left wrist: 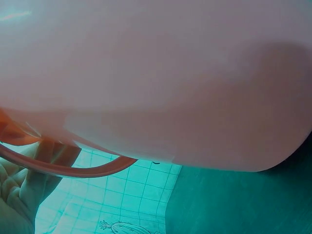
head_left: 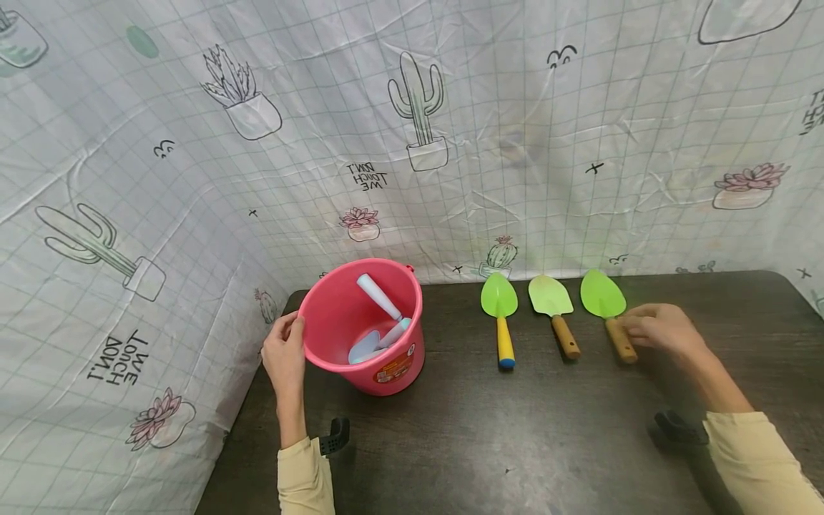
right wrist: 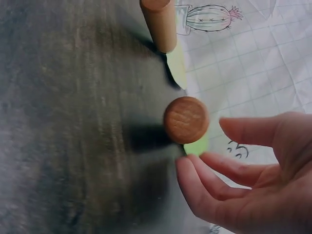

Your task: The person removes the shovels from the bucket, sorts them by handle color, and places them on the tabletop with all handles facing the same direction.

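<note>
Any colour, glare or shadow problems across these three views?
Left wrist: strong teal cast, the bucket looking washed out and filling most of the frame, with a small glare streak at upper left; right wrist: both visible trowel handles cast dark, soft-edged shadows on the table; head: no such teal cast.

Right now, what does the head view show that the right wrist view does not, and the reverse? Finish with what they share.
Only the head view: the pink bucket with pale tools inside, the left hand gripping its rim, and the yellow-handled trowel.
Only the right wrist view: a wooden handle's round end, seen head-on.
Both: the right hand, the rightmost trowel, the middle trowel, the dark table and the printed cloth.
</note>
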